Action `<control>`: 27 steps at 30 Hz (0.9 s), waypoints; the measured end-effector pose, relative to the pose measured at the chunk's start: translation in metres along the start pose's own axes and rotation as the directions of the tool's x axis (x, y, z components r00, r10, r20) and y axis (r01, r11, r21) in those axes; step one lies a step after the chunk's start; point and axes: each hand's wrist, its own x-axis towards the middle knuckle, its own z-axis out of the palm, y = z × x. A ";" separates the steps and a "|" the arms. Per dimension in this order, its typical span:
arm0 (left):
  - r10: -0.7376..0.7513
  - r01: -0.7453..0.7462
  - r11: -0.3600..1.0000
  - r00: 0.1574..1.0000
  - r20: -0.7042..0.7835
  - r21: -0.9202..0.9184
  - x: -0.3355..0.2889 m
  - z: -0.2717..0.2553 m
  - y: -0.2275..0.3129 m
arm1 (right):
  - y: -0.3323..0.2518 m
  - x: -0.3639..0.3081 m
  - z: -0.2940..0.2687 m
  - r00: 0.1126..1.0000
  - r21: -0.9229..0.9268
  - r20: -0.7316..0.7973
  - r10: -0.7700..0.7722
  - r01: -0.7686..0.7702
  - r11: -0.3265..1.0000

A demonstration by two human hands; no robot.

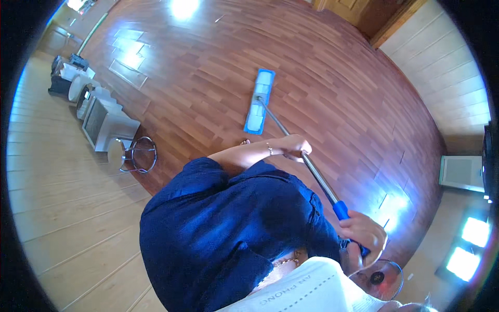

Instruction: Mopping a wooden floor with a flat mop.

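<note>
Observed from where I stand: one person in a dark blue garment (228, 218), handling a flat mop (321, 178) with both hands. Left hand (295, 145), bracelet (270, 148) at the wrist: arm crosses in front of the body; grip clenched around the metal pole, partway along. Right hand (364, 229): grip closed about the pole's blue handle section (340, 210), at the upper end. Mop head (257, 107), long, narrow, light blue and white, lies flat on the wood-plank floor (322, 93), out in front of the person; pole slants from its centre back toward the person's right side. Toes (245, 142) show just beside the pad's near end. Along the left wall: a round stool (144, 155) with metal legs, near a white, box-like unit (102, 122). To the right, a pale cabinet (461, 172); lower right, a round fan (378, 278), partly hidden.
</note>
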 end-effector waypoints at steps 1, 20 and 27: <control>0.027 -0.027 0.999 1.000 0.002 -0.045 0.013 0.009 0.009 | 0.004 -0.009 -0.010 0.995 -0.024 0.007 -0.102 0.102 0.994; 0.050 -0.052 0.983 0.999 -0.014 -0.175 0.052 0.058 0.158 | -0.063 -0.029 -0.158 0.723 -0.051 0.590 -0.359 0.477 0.877; -0.182 0.153 0.981 0.939 -0.292 -0.120 -0.013 0.032 0.146 | -0.048 0.034 -0.108 0.486 0.206 0.748 -0.452 0.476 0.855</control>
